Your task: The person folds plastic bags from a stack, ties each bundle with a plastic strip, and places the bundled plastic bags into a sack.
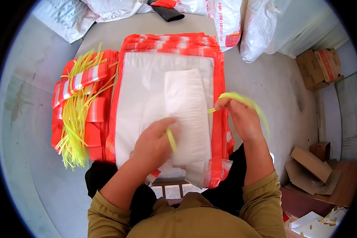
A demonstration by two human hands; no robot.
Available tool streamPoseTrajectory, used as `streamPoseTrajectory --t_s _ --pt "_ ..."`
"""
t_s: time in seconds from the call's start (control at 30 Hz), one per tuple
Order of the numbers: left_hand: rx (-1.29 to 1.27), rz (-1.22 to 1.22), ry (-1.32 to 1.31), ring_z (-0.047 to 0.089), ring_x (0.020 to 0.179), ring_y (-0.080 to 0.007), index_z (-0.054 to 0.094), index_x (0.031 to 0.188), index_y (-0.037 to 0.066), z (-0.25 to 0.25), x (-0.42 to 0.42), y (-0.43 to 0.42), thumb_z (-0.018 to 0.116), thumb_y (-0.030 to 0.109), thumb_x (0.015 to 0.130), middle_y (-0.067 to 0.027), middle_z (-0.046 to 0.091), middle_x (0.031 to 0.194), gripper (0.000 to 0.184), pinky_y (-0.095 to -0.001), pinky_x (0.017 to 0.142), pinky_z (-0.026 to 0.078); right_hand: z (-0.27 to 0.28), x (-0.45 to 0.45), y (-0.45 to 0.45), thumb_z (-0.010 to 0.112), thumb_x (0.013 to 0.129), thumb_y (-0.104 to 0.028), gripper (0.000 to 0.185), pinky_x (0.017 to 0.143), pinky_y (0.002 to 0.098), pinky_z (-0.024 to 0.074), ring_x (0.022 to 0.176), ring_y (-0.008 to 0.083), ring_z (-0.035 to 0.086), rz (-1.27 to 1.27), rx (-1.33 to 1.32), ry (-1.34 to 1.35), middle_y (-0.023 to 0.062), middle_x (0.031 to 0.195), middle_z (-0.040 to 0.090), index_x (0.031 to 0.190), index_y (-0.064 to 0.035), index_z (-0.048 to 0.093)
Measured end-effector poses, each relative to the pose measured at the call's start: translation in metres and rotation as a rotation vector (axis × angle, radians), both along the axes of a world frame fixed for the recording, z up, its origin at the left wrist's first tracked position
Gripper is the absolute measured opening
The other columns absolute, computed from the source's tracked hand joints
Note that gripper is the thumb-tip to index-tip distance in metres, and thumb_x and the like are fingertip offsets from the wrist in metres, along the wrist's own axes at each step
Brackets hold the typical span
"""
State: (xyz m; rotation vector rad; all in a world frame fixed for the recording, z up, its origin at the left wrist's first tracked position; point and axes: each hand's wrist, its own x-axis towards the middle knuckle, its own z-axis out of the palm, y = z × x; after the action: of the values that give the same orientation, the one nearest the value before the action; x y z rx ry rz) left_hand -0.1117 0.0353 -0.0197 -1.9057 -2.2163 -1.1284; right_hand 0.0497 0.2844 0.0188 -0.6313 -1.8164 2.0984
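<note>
A folded white sheet with a crinkled edge [186, 93] lies on a stack of clear plastic bags with red borders [144, 83]. My left hand [154, 143] is over the lower left of the white fold, fingers curled and a little blurred, with a short piece of yellow plastic strap sticking out of them. To the right of the fold, my right hand [244, 119] pinches a yellow plastic strap [242, 97]. One end points left to the fold's edge; the rest arcs right, smeared by motion. Whether both yellow pieces are one strap is hidden.
At left, a bunch of loose yellow straps [75, 123] lies over folded red-and-white bags [57, 129]. White printed sacks [228, 20] and a black roll-like thing [168, 14] are at the back. Cardboard boxes [317, 67] stand at right, with opened cardboard [311, 170] lower down.
</note>
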Motion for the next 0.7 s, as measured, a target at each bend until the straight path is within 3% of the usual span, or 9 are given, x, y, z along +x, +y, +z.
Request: streamPoseTrajectory --t_s 0.2,0.33,0.53,0.63,0.7 --pt "0.024 -0.024 0.044 0.068 0.100 -0.0344 0.070 0.108 0.002 0.008 0.001 0.001 0.078 0.000 0.079 -0.0171 0.066 0.124 0.031 -0.0419 0.083 0.058 0.001 -0.032 -0.042 0.071 0.086 0.000 0.033 0.102 0.0419 0.0475 0.112 0.0300 0.062 0.244 0.983 0.235 0.0108 0.112 0.070 0.119 -0.0058 0.073" --pt "0.129 -0.058 0.017 0.068 0.103 -0.0369 0.065 0.105 0.001 0.006 0.002 0.005 0.072 -0.003 0.078 -0.0214 0.065 0.132 0.028 -0.0435 0.085 0.058 -0.013 -0.044 -0.058 0.079 0.080 -0.004 0.037 0.097 0.0428 0.0459 0.104 0.0292 0.064 0.181 1.063 0.260 0.0056 0.107 0.073 0.116 -0.0107 0.075" --pt "0.172 -0.209 -0.038 0.069 0.106 -0.0453 0.047 0.117 0.005 -0.003 -0.002 0.001 0.069 -0.009 0.078 -0.0343 0.057 0.145 0.047 -0.0478 0.089 0.058 -0.020 -0.049 -0.056 0.080 0.083 -0.009 0.030 0.096 0.0433 0.0429 0.099 0.0274 0.064 0.198 1.037 0.235 0.0040 0.100 0.073 0.112 -0.0114 0.077" --pt "0.206 -0.233 0.045 0.070 0.106 -0.0457 0.042 0.128 0.007 0.006 -0.001 0.005 0.070 -0.010 0.080 -0.0354 0.056 0.145 0.058 -0.0501 0.091 0.058 -0.023 -0.051 -0.052 0.079 0.085 -0.010 0.027 0.096 0.0426 0.0420 0.097 0.0271 0.064 0.208 0.965 0.231 0.0037 0.096 0.073 0.111 -0.0115 0.077" --pt "0.156 -0.215 -0.100 0.071 0.108 -0.0439 0.042 0.136 0.010 0.007 0.000 0.002 0.069 -0.010 0.081 -0.0353 0.053 0.149 0.065 -0.0500 0.092 0.058 -0.025 -0.052 -0.050 0.078 0.086 -0.011 0.025 0.096 0.0422 0.0417 0.097 0.0271 0.064 0.208 0.938 0.239 0.0036 0.094 0.073 0.111 -0.0116 0.077"
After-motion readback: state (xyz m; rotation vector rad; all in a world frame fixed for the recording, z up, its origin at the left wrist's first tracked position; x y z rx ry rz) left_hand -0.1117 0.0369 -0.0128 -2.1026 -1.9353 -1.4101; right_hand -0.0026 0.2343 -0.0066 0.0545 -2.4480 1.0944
